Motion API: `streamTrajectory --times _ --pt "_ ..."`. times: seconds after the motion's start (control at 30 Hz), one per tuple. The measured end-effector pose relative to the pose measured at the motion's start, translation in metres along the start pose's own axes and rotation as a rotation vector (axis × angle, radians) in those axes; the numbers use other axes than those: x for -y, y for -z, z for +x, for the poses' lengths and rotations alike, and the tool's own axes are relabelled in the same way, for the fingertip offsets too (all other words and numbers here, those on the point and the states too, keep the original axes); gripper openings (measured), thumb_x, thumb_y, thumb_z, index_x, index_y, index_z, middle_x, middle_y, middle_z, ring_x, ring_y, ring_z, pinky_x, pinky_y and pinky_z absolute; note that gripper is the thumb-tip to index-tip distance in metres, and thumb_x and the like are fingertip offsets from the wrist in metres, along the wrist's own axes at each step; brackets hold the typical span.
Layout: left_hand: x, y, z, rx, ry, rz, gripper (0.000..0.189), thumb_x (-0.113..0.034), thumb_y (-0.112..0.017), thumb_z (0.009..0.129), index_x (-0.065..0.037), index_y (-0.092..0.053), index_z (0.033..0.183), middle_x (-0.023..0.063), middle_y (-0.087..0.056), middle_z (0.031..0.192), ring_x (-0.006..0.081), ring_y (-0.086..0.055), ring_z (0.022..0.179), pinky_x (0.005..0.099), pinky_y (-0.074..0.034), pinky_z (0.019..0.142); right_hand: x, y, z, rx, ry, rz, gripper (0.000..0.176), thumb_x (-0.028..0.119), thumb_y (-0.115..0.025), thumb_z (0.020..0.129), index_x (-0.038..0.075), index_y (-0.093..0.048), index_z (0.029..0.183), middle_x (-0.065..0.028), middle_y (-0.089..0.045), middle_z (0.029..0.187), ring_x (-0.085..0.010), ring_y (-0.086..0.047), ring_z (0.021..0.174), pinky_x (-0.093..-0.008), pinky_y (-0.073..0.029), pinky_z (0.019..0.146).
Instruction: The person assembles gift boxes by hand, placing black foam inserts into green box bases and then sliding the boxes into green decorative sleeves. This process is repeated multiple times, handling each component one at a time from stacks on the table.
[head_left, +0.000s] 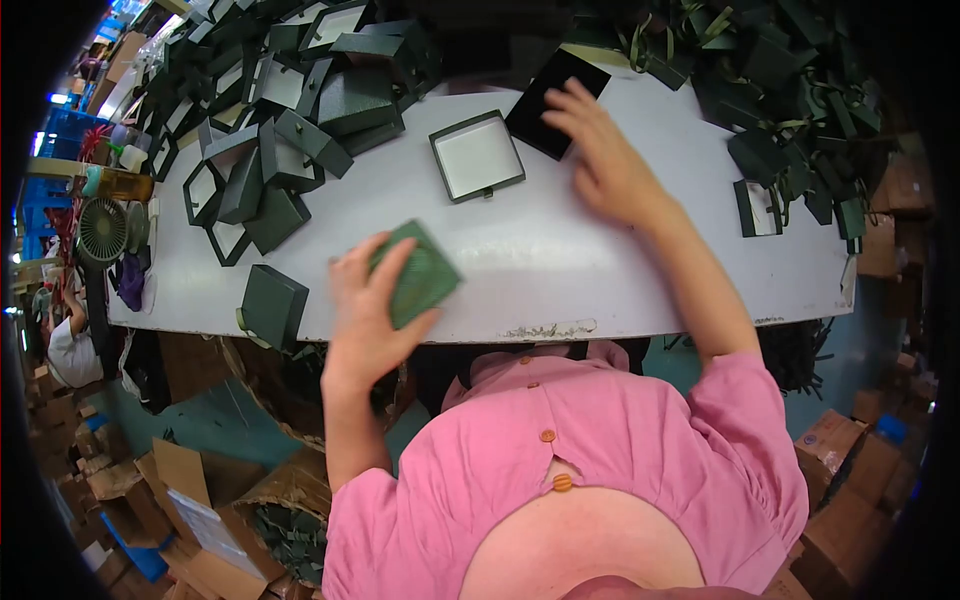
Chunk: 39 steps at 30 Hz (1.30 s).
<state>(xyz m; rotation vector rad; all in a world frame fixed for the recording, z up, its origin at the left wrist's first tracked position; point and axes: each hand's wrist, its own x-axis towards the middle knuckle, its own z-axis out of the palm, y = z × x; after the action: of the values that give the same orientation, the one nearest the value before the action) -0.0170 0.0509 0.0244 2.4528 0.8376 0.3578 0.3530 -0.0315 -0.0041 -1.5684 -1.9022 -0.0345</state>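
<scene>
Near the front edge of the white table, my left hand (368, 305) has its fingers wrapped round a green box piece (425, 275), slightly blurred. My right hand (605, 160) reaches over a flat black square piece (550, 105), fingers spread and blurred, with nothing seen in them. Between the hands and further back lies an open dark green tray (477, 157) with a white inside and a small tab on its front side. The black piece lies right beside the tray's upper right corner.
Dark green box parts (290, 140) are heaped at the left of the table (600, 290). One closed-looking box (273, 305) stands at the left front edge. More green pieces with ribbons (800, 130) are piled at the right. Cardboard boxes (205, 500) and a fan (102, 230) are beyond.
</scene>
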Motion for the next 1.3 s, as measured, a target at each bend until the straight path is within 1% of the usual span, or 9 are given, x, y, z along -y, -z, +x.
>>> streamTrajectory --times 0.13,0.2,0.3,0.53,0.73,0.87,0.97,1.17,1.3 --pt "0.000 0.030 -0.010 -0.024 0.313 0.671 0.064 -0.019 -0.081 0.079 -0.007 -0.057 0.137 0.0197 -0.044 0.151 0.0442 -0.028 0.150 0.0613 -0.023 0.122 -0.042 0.009 0.010 0.315 -0.057 -0.125 0.062 0.003 -0.059 0.085 0.007 -0.053 0.147 -0.0172 -0.044 0.161 -0.0413 -0.030 0.154 -0.0508 -0.029 0.126" --pt "-0.004 0.020 0.008 -0.158 0.205 0.581 0.065 -0.022 -0.082 0.082 -0.002 -0.054 0.138 0.0212 -0.047 0.148 0.0440 -0.034 0.146 0.0588 -0.028 0.118 -0.033 0.011 0.020 0.382 0.008 -0.231 0.051 0.024 -0.071 0.090 0.014 -0.065 0.140 -0.0125 -0.049 0.158 -0.0359 -0.052 0.129 -0.0485 -0.041 0.111" --pt "-0.038 -0.022 0.048 -0.298 0.156 0.237 0.068 -0.031 -0.083 0.085 0.000 -0.052 0.138 0.0225 -0.051 0.142 0.0437 -0.039 0.142 0.0580 -0.028 0.119 -0.016 -0.009 0.020 0.339 0.056 -0.216 0.054 0.034 -0.077 0.089 0.019 -0.067 0.140 -0.0110 -0.058 0.143 -0.0340 -0.052 0.121 -0.0477 -0.043 0.107" --pt "0.025 -0.033 0.052 -0.418 0.349 0.378 0.079 -0.040 -0.082 0.085 -0.001 -0.047 0.144 0.0218 -0.053 0.140 0.0410 -0.044 0.135 0.0573 -0.034 0.113 -0.006 -0.014 0.011 0.340 -0.095 -0.242 0.051 0.041 -0.076 0.090 0.028 -0.068 0.139 -0.0079 -0.059 0.141 -0.0341 -0.050 0.124 -0.0501 -0.042 0.108" --pt "0.030 0.001 -0.004 -0.297 0.441 0.482 0.064 -0.022 -0.075 0.082 -0.003 -0.052 0.138 0.0176 -0.053 0.139 0.0395 -0.046 0.132 0.0566 -0.039 0.109 0.003 -0.016 -0.004 0.273 -0.007 -0.382 0.066 0.045 -0.076 0.088 0.035 -0.057 0.150 -0.0112 -0.045 0.159 -0.0389 -0.049 0.131 -0.0507 -0.043 0.107" --pt "0.053 0.024 -0.044 -0.251 0.745 0.449 0.067 -0.013 -0.077 0.079 -0.002 -0.046 0.138 0.0196 -0.052 0.139 0.0406 -0.044 0.134 0.0566 -0.037 0.111 0.018 0.019 -0.026 0.217 -0.365 -0.209 0.080 0.039 -0.081 0.083 0.027 -0.049 0.155 -0.0194 -0.043 0.156 -0.0438 -0.045 0.136 -0.0523 -0.038 0.117" --pt "0.052 0.023 -0.043 -0.576 0.584 0.749 0.072 -0.016 -0.080 0.083 -0.003 -0.044 0.145 0.0197 -0.047 0.144 0.0386 -0.039 0.141 0.0528 -0.033 0.116 0.008 0.034 -0.050 0.297 -0.412 -0.128 0.080 0.033 -0.083 0.082 0.021 -0.051 0.154 -0.0204 -0.046 0.152 -0.0441 -0.045 0.136 -0.0519 -0.038 0.116" --pt "-0.030 -0.039 0.065 -0.239 0.129 0.135 0.057 -0.038 -0.080 0.089 0.001 -0.064 0.128 0.0313 -0.043 0.146 0.0467 -0.043 0.134 0.0529 -0.038 0.114 0.019 0.009 -0.042 -0.084 -0.358 -0.057 0.073 0.028 -0.086 0.079 0.018 -0.059 0.146 -0.0210 -0.047 0.150 -0.0424 -0.046 0.134 -0.0475 -0.044 0.110" --pt "-0.015 -0.061 0.104 -0.288 0.241 0.121 0.067 -0.047 -0.083 0.085 0.014 -0.064 0.104 0.0333 -0.041 0.149 0.0509 -0.044 0.132 0.0570 -0.039 0.110 0.039 -0.003 -0.030 0.224 -0.113 0.108 0.068 0.027 -0.087 0.079 0.019 -0.064 0.143 -0.0191 -0.047 0.153 -0.0407 -0.045 0.137 -0.0506 -0.042 0.112"
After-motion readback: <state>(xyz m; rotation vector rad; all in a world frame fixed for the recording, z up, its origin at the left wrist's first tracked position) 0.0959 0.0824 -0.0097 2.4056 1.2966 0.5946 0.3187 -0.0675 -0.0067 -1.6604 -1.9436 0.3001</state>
